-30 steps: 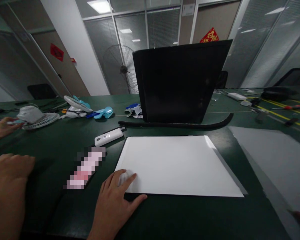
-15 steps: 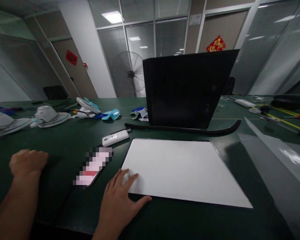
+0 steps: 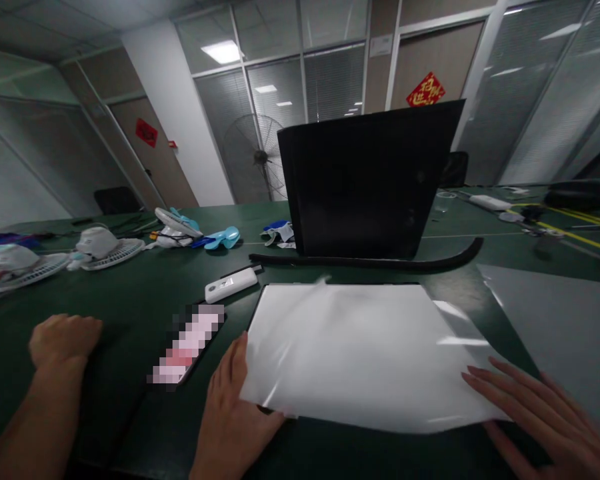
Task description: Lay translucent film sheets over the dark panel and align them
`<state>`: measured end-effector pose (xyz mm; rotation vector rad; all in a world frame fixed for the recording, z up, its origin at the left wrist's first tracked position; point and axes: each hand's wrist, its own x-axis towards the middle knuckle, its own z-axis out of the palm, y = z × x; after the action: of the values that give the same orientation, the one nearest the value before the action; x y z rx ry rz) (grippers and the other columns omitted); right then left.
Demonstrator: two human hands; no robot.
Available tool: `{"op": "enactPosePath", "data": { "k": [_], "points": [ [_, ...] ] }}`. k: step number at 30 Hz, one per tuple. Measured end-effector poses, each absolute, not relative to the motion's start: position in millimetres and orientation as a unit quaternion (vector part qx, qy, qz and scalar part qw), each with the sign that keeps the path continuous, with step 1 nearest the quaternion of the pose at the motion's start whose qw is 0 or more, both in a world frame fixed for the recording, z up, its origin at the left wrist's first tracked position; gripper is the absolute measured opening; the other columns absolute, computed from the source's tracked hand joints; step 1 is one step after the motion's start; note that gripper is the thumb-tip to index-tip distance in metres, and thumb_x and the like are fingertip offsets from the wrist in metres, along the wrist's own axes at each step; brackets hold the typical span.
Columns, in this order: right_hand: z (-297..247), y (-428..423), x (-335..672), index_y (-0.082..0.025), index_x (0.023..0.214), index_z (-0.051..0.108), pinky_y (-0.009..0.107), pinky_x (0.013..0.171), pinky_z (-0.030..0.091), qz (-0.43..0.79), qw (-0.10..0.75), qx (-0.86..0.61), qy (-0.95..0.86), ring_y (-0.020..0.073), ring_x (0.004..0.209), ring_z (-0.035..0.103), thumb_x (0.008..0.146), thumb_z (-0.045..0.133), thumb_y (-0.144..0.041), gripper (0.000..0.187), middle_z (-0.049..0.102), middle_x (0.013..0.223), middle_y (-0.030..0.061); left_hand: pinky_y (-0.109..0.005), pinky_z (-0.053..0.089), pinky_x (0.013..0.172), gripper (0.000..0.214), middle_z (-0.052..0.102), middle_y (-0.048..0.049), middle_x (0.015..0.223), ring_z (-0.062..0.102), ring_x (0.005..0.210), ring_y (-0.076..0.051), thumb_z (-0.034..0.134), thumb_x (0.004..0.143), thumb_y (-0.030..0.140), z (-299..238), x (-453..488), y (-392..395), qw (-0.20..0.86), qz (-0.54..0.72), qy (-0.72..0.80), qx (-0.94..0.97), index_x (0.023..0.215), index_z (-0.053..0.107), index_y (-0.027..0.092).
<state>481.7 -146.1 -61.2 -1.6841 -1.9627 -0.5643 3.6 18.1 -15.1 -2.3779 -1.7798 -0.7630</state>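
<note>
A glossy white sheet [image 3: 360, 347] lies on the dark green table [image 3: 130, 287] in front of me, over a flat panel whose black edge shows at the back. My left hand [image 3: 227, 417] rests flat at the sheet's near left corner, and the sheet's edge covers its thumb side. My right hand [image 3: 535, 413] is stretched out with fingers apart, fingertips on the sheet's near right corner. Neither hand grips anything that I can see.
Another person's forearm and closed fist [image 3: 63, 340] rest at the left. A phone [image 3: 187, 343] and a white device [image 3: 230, 285] lie left of the sheet. A black upright panel [image 3: 370, 187] and a black rubber strip [image 3: 430, 261] stand behind; a grey sheet [image 3: 555, 320] lies right. Small fan parts [image 3: 110, 248] lie at the far left.
A glossy sheet has come down over the white panel. My right hand has come into view and landed on its near right corner. My left hand stayed at the near left corner.
</note>
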Motion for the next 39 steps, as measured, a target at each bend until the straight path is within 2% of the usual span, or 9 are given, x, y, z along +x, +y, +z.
{"op": "enactPosePath", "data": {
  "k": [4, 7, 9, 12, 18, 21, 27, 34, 39],
  "points": [
    [-52, -150, 476, -0.039, 0.166, 0.037, 0.074, 0.115, 0.046, -0.162, 0.214, -0.631, -0.728, 0.0406, 0.151, 0.038, 0.106, 0.046, -0.047, 0.062, 0.036, 0.168, 0.005, -0.062, 0.049, 0.119, 0.129, 0.031, -0.0076, 0.178, 0.043, 0.156, -0.042, 0.084, 0.075, 0.065, -6, 5, 18, 0.001, -0.325, -0.573, -0.752, 0.172, 0.001, 0.042],
    [-44, -151, 470, -0.043, 0.166, 0.036, 0.085, 0.106, 0.047, -0.151, 0.201, -0.638, -0.728, 0.0464, 0.155, 0.028, 0.103, 0.044, -0.046, 0.063, 0.026, 0.172, 0.0065, -0.063, 0.044, 0.124, 0.101, 0.031, 0.0023, 0.179, 0.04, 0.158, -0.041, 0.085, 0.078, 0.061, -1, 6, 22, 0.01, -0.337, -0.513, -0.79, 0.164, 0.034, 0.052],
    [-39, -151, 466, -0.046, 0.166, 0.035, 0.088, 0.105, 0.045, -0.146, 0.214, -0.646, -0.718, 0.048, 0.156, 0.024, 0.103, 0.042, -0.046, 0.064, 0.024, 0.172, 0.0063, -0.063, 0.042, 0.125, 0.067, 0.041, 0.0082, 0.174, 0.044, 0.157, -0.041, 0.084, 0.079, 0.064, 0, 7, 25, 0.011, -0.293, -0.499, -0.816, 0.142, 0.064, 0.053],
    [-40, -150, 465, -0.048, 0.166, 0.033, 0.089, 0.105, 0.043, -0.137, 0.244, -0.675, -0.682, 0.0495, 0.157, 0.021, 0.105, 0.041, -0.053, 0.062, 0.02, 0.174, 0.0047, -0.061, 0.047, 0.123, 0.046, 0.064, 0.0071, 0.156, 0.056, 0.148, -0.039, 0.079, 0.08, 0.072, -2, 9, 28, -0.008, -0.218, -0.519, -0.826, 0.119, 0.081, 0.048],
    [-57, -151, 475, -0.037, 0.17, 0.029, 0.08, 0.108, 0.05, -0.156, 0.196, -0.681, -0.688, 0.04, 0.147, 0.044, 0.108, 0.04, -0.058, 0.067, 0.037, 0.167, 0.0062, -0.061, 0.052, 0.118, 0.041, 0.079, -0.0054, 0.134, 0.071, 0.13, -0.037, 0.07, 0.089, 0.068, -8, 11, 31, 0.036, -0.245, -0.53, -0.811, 0.105, 0.085, 0.034],
    [-59, -151, 475, -0.03, 0.17, 0.028, 0.081, 0.113, 0.046, -0.178, 0.196, -0.689, -0.674, 0.0384, 0.146, 0.045, 0.108, 0.042, -0.062, 0.072, 0.045, 0.162, 0.0073, -0.06, 0.052, 0.117, 0.039, 0.076, -0.0086, 0.138, 0.068, 0.132, -0.036, 0.066, 0.092, 0.062, -11, 10, 33, 0.031, -0.25, -0.53, -0.81, 0.107, 0.083, 0.03],
    [-49, -155, 469, -0.034, 0.154, 0.049, 0.074, 0.107, 0.054, -0.156, 0.244, -0.702, -0.651, 0.0337, 0.132, 0.056, 0.108, 0.045, -0.063, 0.055, 0.056, 0.149, 0.0043, -0.063, 0.05, 0.117, 0.05, 0.066, -0.0157, 0.149, 0.06, 0.142, -0.041, 0.053, 0.097, 0.057, -17, 9, 34, 0.045, -0.225, -0.582, -0.78, 0.127, 0.075, 0.024],
    [-59, -153, 476, -0.032, 0.161, 0.043, 0.077, 0.101, 0.058, -0.177, 0.202, -0.711, -0.65, 0.0388, 0.135, 0.055, 0.102, 0.05, -0.078, 0.074, 0.051, 0.156, 0.0064, -0.06, 0.049, 0.119, 0.053, 0.063, -0.0153, 0.154, 0.059, 0.143, -0.039, 0.05, 0.099, 0.058, -19, 8, 35, 0.004, -0.221, -0.586, -0.78, 0.131, 0.073, 0.022],
    [-61, -151, 478, -0.031, 0.164, 0.039, 0.074, 0.1, 0.061, -0.178, 0.203, -0.688, -0.673, 0.0359, 0.134, 0.058, 0.108, 0.046, -0.071, 0.069, 0.052, 0.155, 0.0041, -0.057, 0.051, 0.119, 0.052, 0.065, -0.0095, 0.153, 0.059, 0.144, -0.037, 0.052, 0.1, 0.057, -15, 8, 34, -0.004, -0.23, -0.57, -0.789, 0.135, 0.073, 0.026]
  ]
}}
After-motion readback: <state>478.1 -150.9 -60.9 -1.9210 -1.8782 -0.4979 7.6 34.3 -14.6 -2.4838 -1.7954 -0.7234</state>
